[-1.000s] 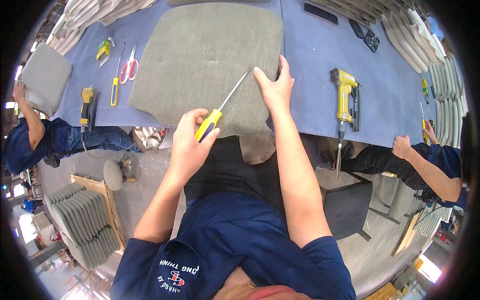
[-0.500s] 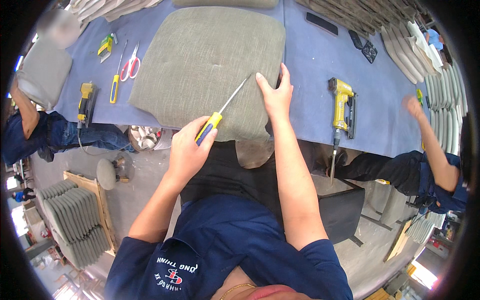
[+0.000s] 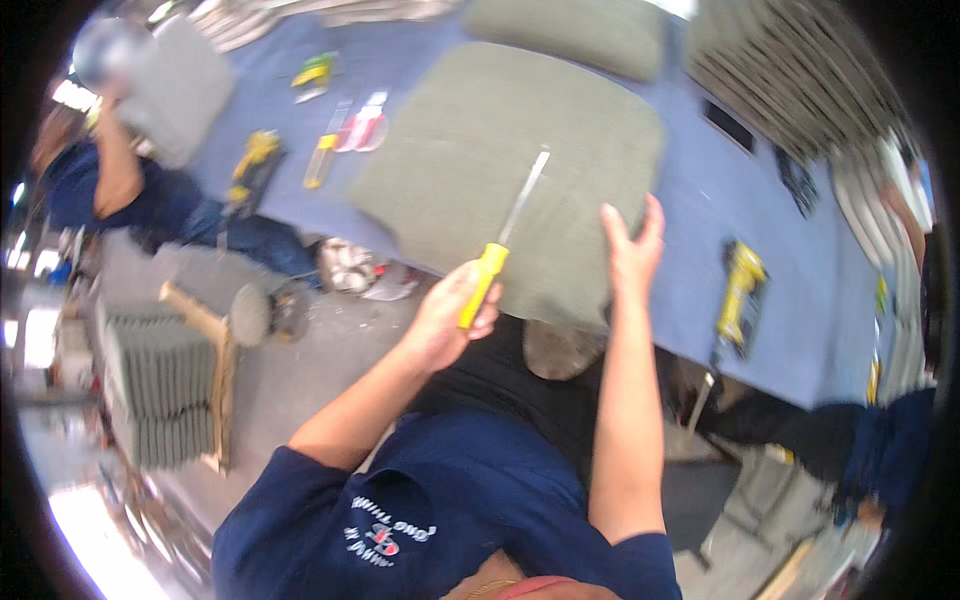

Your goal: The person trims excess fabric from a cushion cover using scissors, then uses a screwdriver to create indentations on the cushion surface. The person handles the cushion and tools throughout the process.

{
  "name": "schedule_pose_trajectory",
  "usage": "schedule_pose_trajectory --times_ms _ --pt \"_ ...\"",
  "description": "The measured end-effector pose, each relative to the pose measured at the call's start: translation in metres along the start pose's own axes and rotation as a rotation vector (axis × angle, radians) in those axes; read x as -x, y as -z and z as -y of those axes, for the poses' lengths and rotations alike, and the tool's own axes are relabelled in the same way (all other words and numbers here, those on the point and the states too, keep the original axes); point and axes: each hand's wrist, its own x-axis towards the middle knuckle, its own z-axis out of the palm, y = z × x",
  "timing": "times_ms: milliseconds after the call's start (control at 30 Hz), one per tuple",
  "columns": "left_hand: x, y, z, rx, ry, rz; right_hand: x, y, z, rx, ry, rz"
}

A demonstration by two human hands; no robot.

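Observation:
My left hand [image 3: 447,322] is closed around the yellow handle of a screwdriver [image 3: 484,284]. Its shaft points up and away over a grey-green upholstered seat cushion [image 3: 450,150] lying on the blue table; whether the tip touches the fabric I cannot tell. At the cushion's right edge is my right hand [image 3: 633,255], thumb and fingers spread apart, nothing held in it. A second grey-green cushion [image 3: 570,30] lies just beyond the first. The picture is blurred by motion.
Left on the blue table [image 3: 690,260] lie red-handled scissors [image 3: 363,130], another screwdriver [image 3: 320,160] and a yellow staple gun [image 3: 254,170]. A second staple gun [image 3: 740,295] and a phone [image 3: 728,126] lie right. Cushion stacks [image 3: 800,65] stand behind. Co-workers flank both sides.
The view has swung, so the table appears tilted and shifted right. My left hand has raised the screwdriver's tip; my right hand's fingers remain spread at the cushion edge. The left co-worker's arm is higher.

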Motion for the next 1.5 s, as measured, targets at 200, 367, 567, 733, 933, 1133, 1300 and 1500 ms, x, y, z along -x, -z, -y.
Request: schedule_pose_trajectory --times_ms 200,367,567,733,933,1133,1300,1500 --pt "0.031 0.059 -0.066 -0.472 -0.134 -0.14 0.013 0.014 -0.011 -0.207 0.059 0.079" --pt "0.048 0.104 -0.068 0.049 -0.459 -0.496 0.005 0.042 -0.038 -0.531 -0.108 0.166" --pt "0.056 0.068 -0.068 0.367 -0.313 -0.213 0.005 0.04 -0.051 -0.463 -0.06 0.12" --pt "0.047 0.023 -0.096 -0.421 -0.211 -0.134 0.008 0.039 -0.04 -0.476 -0.09 0.106" --pt "0.019 0.073 -0.107 -0.218 -0.405 -0.406 0.008 0.042 -0.037 -0.503 -0.107 0.112" --pt "0.01 0.126 -0.071 0.672 -0.272 -0.514 0.009 0.041 -0.035 -0.478 -0.093 0.149" --pt "0.035 0.026 -0.05 0.069 -0.262 -0.031 0.007 0.044 -0.04 -0.485 -0.094 0.14" --pt "0.004 -0.011 -0.089 -1.475 -0.417 -0.202 0.008 0.044 -0.039 -0.49 -0.117 0.118"
